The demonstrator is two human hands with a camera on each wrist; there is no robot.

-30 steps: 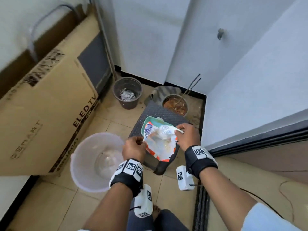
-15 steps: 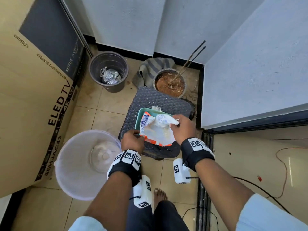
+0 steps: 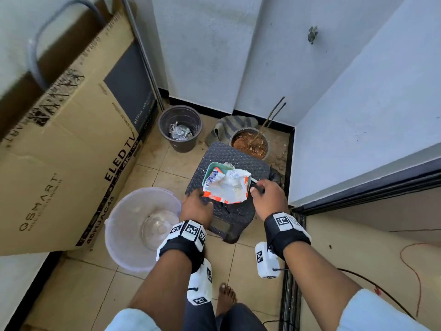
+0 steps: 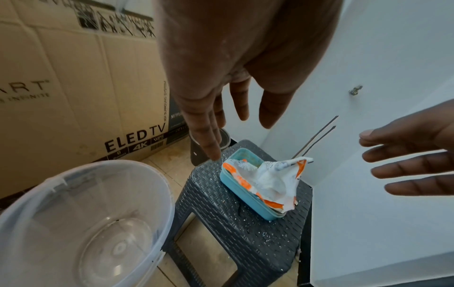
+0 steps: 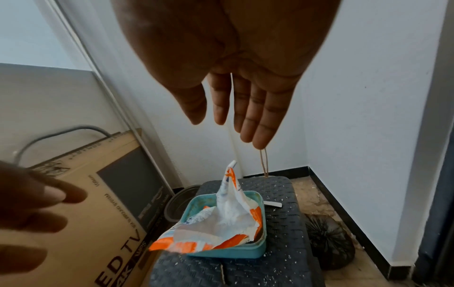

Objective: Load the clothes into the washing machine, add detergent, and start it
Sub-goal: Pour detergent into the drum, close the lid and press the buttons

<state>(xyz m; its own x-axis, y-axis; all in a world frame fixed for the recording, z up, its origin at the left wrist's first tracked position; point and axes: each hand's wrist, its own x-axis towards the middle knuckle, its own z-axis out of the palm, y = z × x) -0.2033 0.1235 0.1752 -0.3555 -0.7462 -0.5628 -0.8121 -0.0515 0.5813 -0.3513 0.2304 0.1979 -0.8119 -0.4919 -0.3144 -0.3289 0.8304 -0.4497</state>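
A crumpled orange-and-white detergent packet [image 3: 225,187] lies open in a teal tub [image 3: 209,168] on a dark woven stool [image 3: 229,154]. White powder specks dot the stool top [image 4: 248,223]. My left hand [image 3: 196,206] hovers at the tub's near left, fingers straight [image 4: 242,108], holding nothing. My right hand [image 3: 265,197] hovers at the tub's right, also open [image 5: 226,116], clear of the packet [image 5: 221,223]. A small white strip [image 5: 271,203] lies on the stool beside the tub [image 5: 245,250]. No washing machine or clothes are in view.
A clear plastic bucket [image 3: 140,225] stands on the tiled floor left of the stool. A grey bin [image 3: 180,127] and a pot of soil [image 3: 249,143] sit behind it. A large cardboard TV box [image 3: 66,151] leans at the left. White walls close the corner; cables [image 3: 410,271] lie at the right.
Both hands have let go of the packet, which they gripped earlier. It now rests crumpled in the tub, and the hands have drawn apart to either side.
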